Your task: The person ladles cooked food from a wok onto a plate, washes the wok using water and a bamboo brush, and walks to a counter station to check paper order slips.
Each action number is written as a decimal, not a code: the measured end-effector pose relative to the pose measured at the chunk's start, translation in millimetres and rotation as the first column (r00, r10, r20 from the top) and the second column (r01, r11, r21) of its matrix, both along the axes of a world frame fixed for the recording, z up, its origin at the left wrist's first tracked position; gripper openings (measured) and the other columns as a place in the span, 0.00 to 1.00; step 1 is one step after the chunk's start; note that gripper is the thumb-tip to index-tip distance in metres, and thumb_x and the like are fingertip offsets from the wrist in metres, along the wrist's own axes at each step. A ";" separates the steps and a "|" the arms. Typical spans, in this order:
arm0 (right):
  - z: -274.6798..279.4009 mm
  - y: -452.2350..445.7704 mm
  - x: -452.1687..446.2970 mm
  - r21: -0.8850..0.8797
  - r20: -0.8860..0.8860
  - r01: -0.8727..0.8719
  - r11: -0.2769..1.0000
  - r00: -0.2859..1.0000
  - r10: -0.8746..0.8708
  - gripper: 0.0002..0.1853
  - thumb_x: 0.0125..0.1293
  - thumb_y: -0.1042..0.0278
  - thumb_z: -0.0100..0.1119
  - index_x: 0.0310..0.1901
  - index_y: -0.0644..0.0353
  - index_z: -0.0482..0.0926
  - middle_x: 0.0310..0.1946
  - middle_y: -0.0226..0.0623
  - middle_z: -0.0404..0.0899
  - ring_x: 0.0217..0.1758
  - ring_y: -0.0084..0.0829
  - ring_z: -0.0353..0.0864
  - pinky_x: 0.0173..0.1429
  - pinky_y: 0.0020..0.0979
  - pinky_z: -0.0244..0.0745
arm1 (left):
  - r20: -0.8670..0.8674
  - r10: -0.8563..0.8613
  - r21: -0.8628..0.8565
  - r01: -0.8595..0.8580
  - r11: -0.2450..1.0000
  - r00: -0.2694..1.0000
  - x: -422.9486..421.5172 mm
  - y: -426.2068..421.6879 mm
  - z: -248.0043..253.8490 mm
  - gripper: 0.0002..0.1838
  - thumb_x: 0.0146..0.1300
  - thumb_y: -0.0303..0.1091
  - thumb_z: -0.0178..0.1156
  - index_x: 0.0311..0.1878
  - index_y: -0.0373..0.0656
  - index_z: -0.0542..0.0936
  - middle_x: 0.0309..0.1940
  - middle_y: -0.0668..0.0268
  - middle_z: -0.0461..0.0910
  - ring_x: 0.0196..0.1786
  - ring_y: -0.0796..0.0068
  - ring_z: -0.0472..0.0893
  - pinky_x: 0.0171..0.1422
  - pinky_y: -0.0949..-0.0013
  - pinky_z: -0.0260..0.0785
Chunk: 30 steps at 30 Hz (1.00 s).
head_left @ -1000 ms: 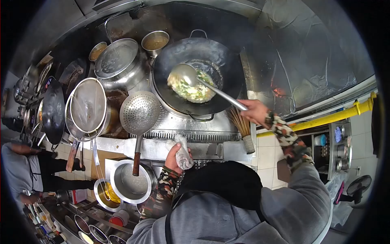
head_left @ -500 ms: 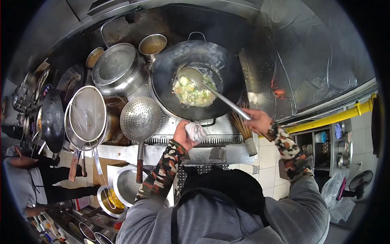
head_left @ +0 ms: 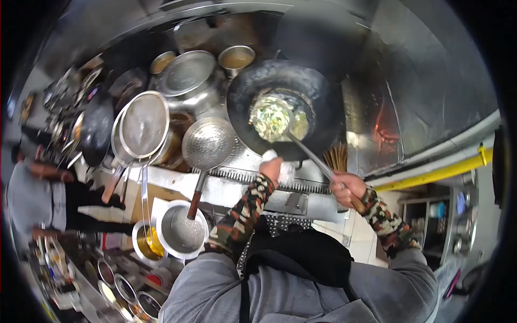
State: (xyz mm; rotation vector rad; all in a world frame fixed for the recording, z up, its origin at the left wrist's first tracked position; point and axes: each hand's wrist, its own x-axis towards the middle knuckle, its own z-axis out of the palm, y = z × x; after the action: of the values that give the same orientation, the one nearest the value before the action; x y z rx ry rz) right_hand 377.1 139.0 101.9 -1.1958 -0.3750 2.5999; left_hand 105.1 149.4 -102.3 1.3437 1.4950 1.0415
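Note:
A large dark wok (head_left: 318, 81) sits on the stove with chopped pale and green food (head_left: 271, 118) inside it. My right hand (head_left: 347, 189) is closed round the handle of a metal ladle (head_left: 314, 156), whose bowl rests in the food. My left hand (head_left: 272, 170) is closed on a white cloth (head_left: 286, 173) at the wok's near edge; whether the cloth grips the rim handle cannot be made out. A perforated skimmer (head_left: 209, 142) with a wooden handle lies left of my left hand.
Mesh strainers (head_left: 144, 125), a lidded pot (head_left: 188, 74) and a bowl of brown liquid (head_left: 237, 57) stand at left. A metal pot (head_left: 184, 229) is below the skimmer. A bamboo brush (head_left: 336, 158) stands right of the wok. Another person (head_left: 37, 196) is at far left.
My left hand and the cloth have moved up to the wok's near edge. The ladle bowl has shifted down within the wok. The view has shifted, and the wok looks tilted.

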 end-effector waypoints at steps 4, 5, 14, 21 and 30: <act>42.6 -14.5 23.0 -0.095 -0.165 -0.206 0.974 0.968 0.188 0.10 0.71 0.64 0.46 0.52 0.46 0.70 0.20 0.24 0.65 0.10 0.15 0.57 0.10 0.21 0.51 | 0.477 0.445 -0.323 -0.319 0.891 0.758 19.3 -124.8 35.1 0.08 0.58 0.28 0.51 0.34 0.37 0.79 0.27 0.53 0.79 0.30 0.60 0.81 0.34 0.59 0.70; 51.6 -17.1 27.4 -0.037 -0.147 -0.293 0.956 0.947 0.284 0.12 0.70 0.65 0.46 0.54 0.47 0.70 0.20 0.25 0.65 0.10 0.15 0.57 0.10 0.21 0.52 | 0.460 0.341 -0.138 -0.313 0.940 0.820 19.9 -158.5 3.6 0.08 0.56 0.27 0.51 0.34 0.35 0.79 0.27 0.56 0.79 0.29 0.64 0.80 0.34 0.61 0.70; 74.9 -59.4 16.4 0.049 -0.051 -0.839 0.542 0.540 0.840 0.25 0.69 0.70 0.43 0.68 0.52 0.58 0.20 0.28 0.62 0.10 0.15 0.54 0.10 0.21 0.52 | 0.501 0.862 -0.511 -0.776 0.370 0.081 179.2 -394.0 176.0 0.10 0.51 0.25 0.55 0.37 0.35 0.79 0.30 0.63 0.80 0.31 0.72 0.80 0.34 0.67 0.71; 102.3 -189.0 -13.4 -0.055 -0.226 -0.991 0.126 0.135 0.965 0.26 0.71 0.72 0.38 0.70 0.54 0.52 0.21 0.31 0.63 0.10 0.18 0.59 0.13 0.28 0.65 | 0.496 0.797 -0.372 -0.914 -0.162 -0.343 349.0 -540.7 174.2 0.11 0.49 0.28 0.59 0.36 0.35 0.79 0.29 0.64 0.80 0.31 0.74 0.77 0.36 0.67 0.69; 142.2 -367.3 -28.5 -0.032 -0.235 -0.827 -0.561 -0.539 0.809 0.23 0.70 0.72 0.41 0.67 0.58 0.58 0.19 0.30 0.62 0.09 0.15 0.58 0.11 0.24 0.60 | 0.567 0.358 -0.364 -0.616 -0.699 -0.742 543.1 -619.0 209.2 0.17 0.47 0.21 0.52 0.43 0.35 0.74 0.33 0.61 0.80 0.33 0.69 0.82 0.36 0.67 0.75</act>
State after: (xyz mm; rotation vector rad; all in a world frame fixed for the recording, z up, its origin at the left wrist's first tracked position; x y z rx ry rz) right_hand 348.7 -228.3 244.0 -0.4237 -2.3849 4.2376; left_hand 648.2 -469.6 106.8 -1.4721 1.5670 2.8589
